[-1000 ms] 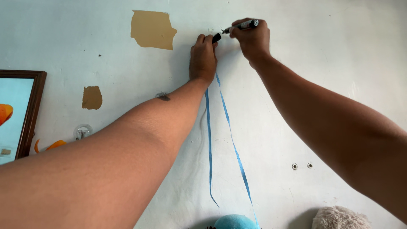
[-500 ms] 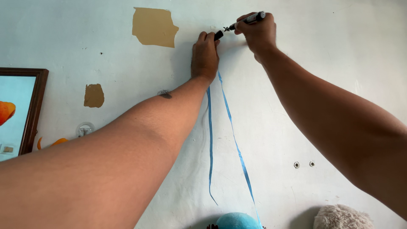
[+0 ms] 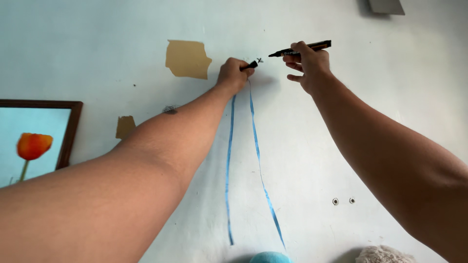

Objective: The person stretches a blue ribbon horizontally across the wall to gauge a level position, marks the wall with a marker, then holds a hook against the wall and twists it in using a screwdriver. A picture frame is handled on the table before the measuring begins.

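My left hand (image 3: 234,73) presses against a pale wall, pinching a blue ribbon (image 3: 253,146) whose two strands hang down from it, and it also grips a small black marker cap (image 3: 251,65). A small black cross mark (image 3: 260,60) sits on the wall just right of that hand. My right hand (image 3: 307,65) holds a black marker (image 3: 300,49) level, its tip pointing left, a short way off the mark.
A framed picture of an orange flower (image 3: 34,146) hangs at the left. Two patches of bare tan wall (image 3: 186,59) show where paint is gone. Two small holes (image 3: 342,200) sit low right. A blue round thing (image 3: 270,257) and a fluffy beige thing (image 3: 385,254) lie at the bottom edge.
My right hand has drawn the marker back to the right, away from the wall, leaving a small black cross beside my left hand. The left hand has stayed on the ribbon.
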Tool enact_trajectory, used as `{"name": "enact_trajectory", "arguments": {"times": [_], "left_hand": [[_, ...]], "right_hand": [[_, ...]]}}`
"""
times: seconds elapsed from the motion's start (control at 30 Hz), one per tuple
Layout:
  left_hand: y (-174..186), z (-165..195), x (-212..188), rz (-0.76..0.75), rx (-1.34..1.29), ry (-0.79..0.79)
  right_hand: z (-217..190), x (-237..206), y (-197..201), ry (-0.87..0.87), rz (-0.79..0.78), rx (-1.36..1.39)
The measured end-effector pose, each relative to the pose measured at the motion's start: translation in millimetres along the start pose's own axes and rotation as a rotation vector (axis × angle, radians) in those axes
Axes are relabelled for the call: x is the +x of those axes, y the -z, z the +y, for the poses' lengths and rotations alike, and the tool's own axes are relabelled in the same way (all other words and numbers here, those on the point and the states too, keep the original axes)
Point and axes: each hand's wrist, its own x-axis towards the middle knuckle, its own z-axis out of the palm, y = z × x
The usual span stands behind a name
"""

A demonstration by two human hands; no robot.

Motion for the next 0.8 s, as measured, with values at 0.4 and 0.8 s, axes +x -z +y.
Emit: {"name": "enact_trajectory", "arguments": {"times": [0.4,0.8], "left_hand": [[38.0,63.7,-23.2,-0.170,-0.115,-0.070],[79.5,118.2,-135.4,-0.433,-0.402,0.068]], "right_hand": [[-67.9,-53.5,1.6,-0.099,-0.084,-0.045],[-68.8,-159.1,37.9,-0.055,-0.411,0.000]]}}
